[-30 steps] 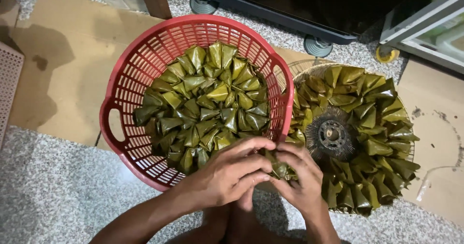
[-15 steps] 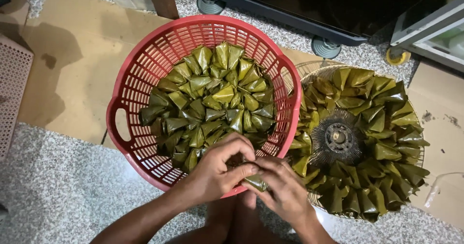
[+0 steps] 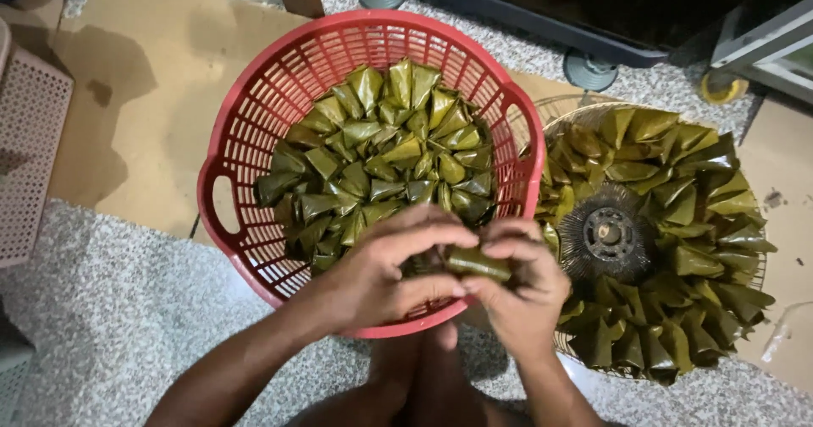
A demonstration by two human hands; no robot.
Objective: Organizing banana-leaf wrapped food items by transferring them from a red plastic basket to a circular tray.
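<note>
My left hand [image 3: 381, 270] and my right hand [image 3: 521, 287] meet over the near rim of a round red plastic basket [image 3: 246, 131]. Together they pinch one small green leaf-wrapped parcel [image 3: 476, 263], held between the fingertips of both hands. The basket is filled with several similar cone-shaped leaf parcels [image 3: 381, 156]. To the right, a round wire rack [image 3: 563, 105] carries more leaf parcels [image 3: 677, 224] laid in a ring around a metal hub [image 3: 608, 234].
Flattened cardboard [image 3: 135, 114] lies under the basket on a speckled floor [image 3: 102, 325]. A perforated pink panel [image 3: 30, 165] sits at the left edge. A dark wheeled unit with castors [image 3: 589, 67] stands at the back. My legs are below the hands.
Both hands have shifted left from the rack's edge to the basket's near rim, carrying the parcel. The camera has moved closer.
</note>
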